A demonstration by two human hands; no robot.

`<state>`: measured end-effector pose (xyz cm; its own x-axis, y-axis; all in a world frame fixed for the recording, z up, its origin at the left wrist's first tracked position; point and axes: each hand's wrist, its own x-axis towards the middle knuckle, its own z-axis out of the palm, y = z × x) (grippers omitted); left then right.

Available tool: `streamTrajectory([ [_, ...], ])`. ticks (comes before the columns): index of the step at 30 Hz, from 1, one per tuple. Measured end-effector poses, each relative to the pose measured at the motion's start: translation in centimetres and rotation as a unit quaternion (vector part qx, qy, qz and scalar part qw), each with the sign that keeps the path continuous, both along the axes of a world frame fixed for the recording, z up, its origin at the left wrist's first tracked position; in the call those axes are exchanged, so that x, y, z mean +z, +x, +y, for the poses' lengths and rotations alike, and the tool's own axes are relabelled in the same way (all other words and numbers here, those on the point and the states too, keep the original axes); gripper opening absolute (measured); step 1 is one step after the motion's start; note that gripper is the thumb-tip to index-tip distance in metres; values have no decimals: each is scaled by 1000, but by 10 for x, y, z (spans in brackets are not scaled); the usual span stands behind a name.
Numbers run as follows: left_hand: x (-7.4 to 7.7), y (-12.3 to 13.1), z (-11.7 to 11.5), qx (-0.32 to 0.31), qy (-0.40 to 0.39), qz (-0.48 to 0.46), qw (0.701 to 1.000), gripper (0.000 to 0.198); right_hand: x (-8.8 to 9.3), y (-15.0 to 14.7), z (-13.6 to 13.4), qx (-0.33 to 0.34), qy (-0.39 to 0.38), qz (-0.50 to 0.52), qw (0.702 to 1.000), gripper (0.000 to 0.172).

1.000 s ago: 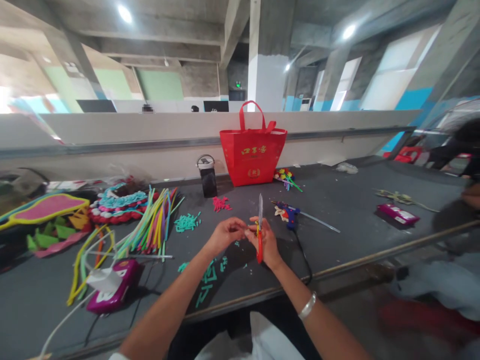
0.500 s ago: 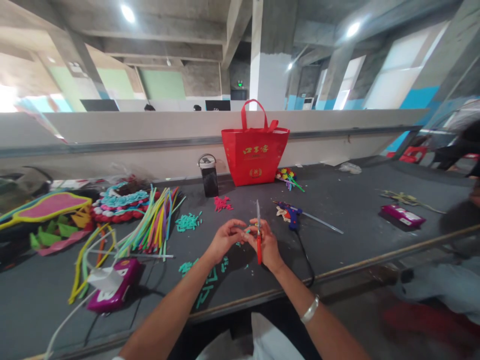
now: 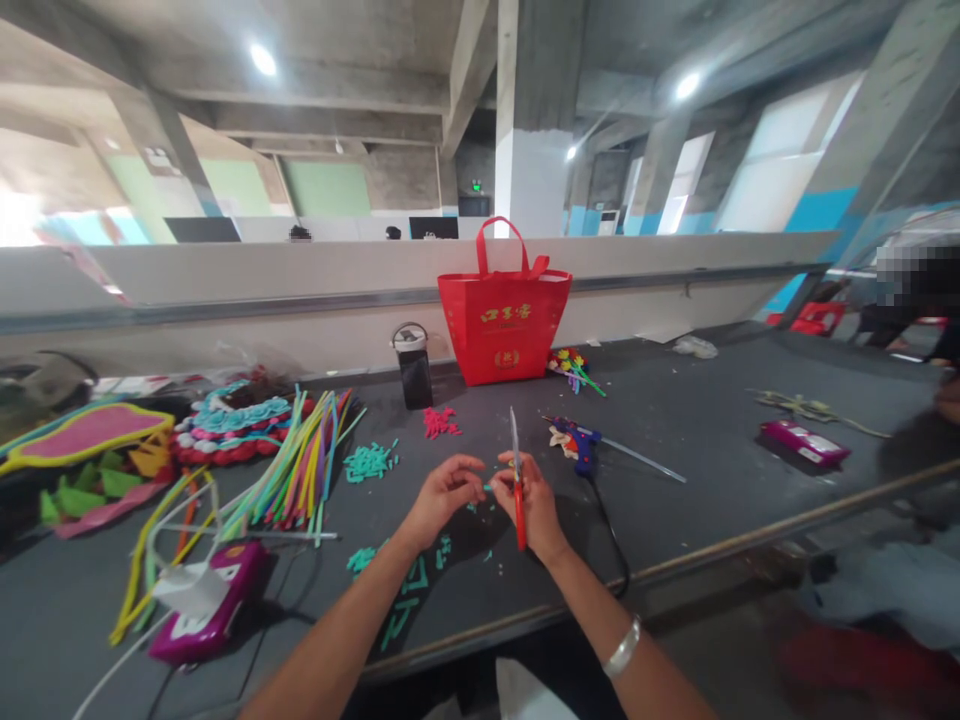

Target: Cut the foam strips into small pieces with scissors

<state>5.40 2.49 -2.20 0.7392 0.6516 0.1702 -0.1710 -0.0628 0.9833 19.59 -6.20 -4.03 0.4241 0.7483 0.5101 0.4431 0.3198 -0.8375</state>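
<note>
Red-handled scissors (image 3: 520, 515) are in my right hand (image 3: 536, 500), blades pointing up and away from me. A tiny teal piece (image 3: 488, 487) shows at the right fingertips, facing my left hand (image 3: 448, 500). The left hand's thumb and fingers are curled together a short way to the left; what they hold, if anything, is too small to make out. Teal cut pieces (image 3: 371, 462) lie in a heap beyond the left hand, near a smaller pink heap (image 3: 441, 422). Longer bent teal strips (image 3: 405, 605) lie below my left forearm.
Colourful fuzzy stems (image 3: 311, 450) lie bundled at left, near a purple power strip (image 3: 217, 605). A red bag (image 3: 504, 330) and black tumbler (image 3: 414, 372) stand at the back. Right of my hands is a blue glue gun (image 3: 583, 450) with its cord; another purple strip (image 3: 805, 443) lies farther right.
My left fingers have drawn slightly away from the right hand, leaving a small gap. The scissors stay in my right hand. The camera view has shifted a little.
</note>
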Motion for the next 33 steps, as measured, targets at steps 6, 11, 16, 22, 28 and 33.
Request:
streamTrajectory([
  [6,3,1,-1,-7,-1,2,1000,31,1,-1,-2,-12,-4,-3,1000,24],
  [11,8,0,-1,56,65,49,995,14,-3,4,0,-40,20,69,997,28],
  [16,7,2,-2,95,273,84,954,3,-4,3,1,-24,14,72,997,30],
  [22,6,0,1,151,317,81,933,3,-7,1,0,-10,14,45,999,30],
  [28,11,0,0,113,329,91,933,11,-11,-2,-1,-11,18,-24,999,31],
  [33,10,1,-2,97,272,102,952,8,-7,-5,-2,-1,13,-3,1000,32],
])
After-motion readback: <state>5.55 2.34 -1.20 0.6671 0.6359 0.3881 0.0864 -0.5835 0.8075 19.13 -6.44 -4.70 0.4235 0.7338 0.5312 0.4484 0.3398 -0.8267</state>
